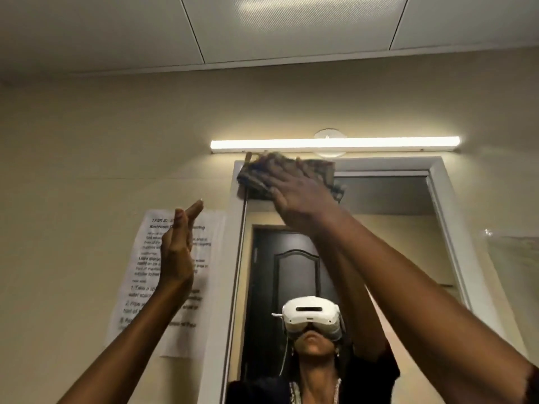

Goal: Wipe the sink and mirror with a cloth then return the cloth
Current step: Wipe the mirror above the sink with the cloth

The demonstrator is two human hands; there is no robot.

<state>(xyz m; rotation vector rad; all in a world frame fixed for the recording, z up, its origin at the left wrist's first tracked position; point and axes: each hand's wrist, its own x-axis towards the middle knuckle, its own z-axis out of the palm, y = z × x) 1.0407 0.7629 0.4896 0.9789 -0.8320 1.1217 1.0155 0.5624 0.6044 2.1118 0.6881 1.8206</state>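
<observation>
The white-framed mirror (pixel 402 228) fills the centre and right of the head view. A grey-brown cloth (pixel 320 169) is pressed flat against the mirror's top left corner. My right hand (pixel 294 191) lies spread over the cloth, holding it to the glass. My left hand (pixel 178 252) is raised in front of the wall, left of the mirror, fingers straight and together, holding nothing. The sink is out of view.
A lit tube lamp (pixel 335 143) runs along the wall just above the mirror's top edge. A printed paper sheet (pixel 151 287) is taped to the wall behind my left hand. The mirror reflects a person wearing a white headset and a dark door.
</observation>
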